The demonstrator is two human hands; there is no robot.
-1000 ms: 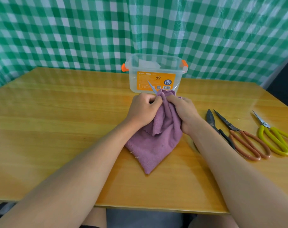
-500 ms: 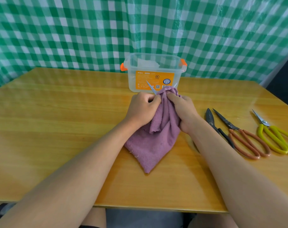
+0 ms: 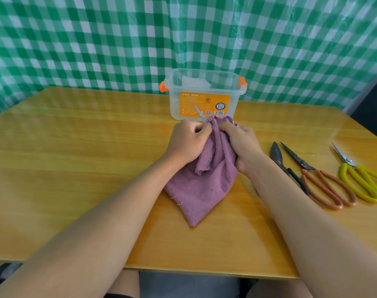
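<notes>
One purple cloth [image 3: 204,190], bunched at its top and trailing to a point on the bench [image 3: 75,168], wraps a slim metal blade [image 3: 199,114] whose tip alone pokes out above the knuckles. Both hands are clenched on the fabric: the left hand [image 3: 187,143] pinches the fold round the blade, the right hand [image 3: 241,143] gathers the other side, the two nearly touching. The cloth looks soft, light and limp, likely to slump wherever it is not held, so a grip near the bunched top seems best. The blade inside is stiff and sharp-pointed, best handled through the fabric and away from the tip. Just behind stands a clear plastic box [image 3: 204,93] with orange clips. To the right lie black shears [image 3: 284,166], brown-handled scissors [image 3: 321,179] and yellow-handled scissors [image 3: 359,179], side by side, before a green checked curtain [image 3: 97,39].
</notes>
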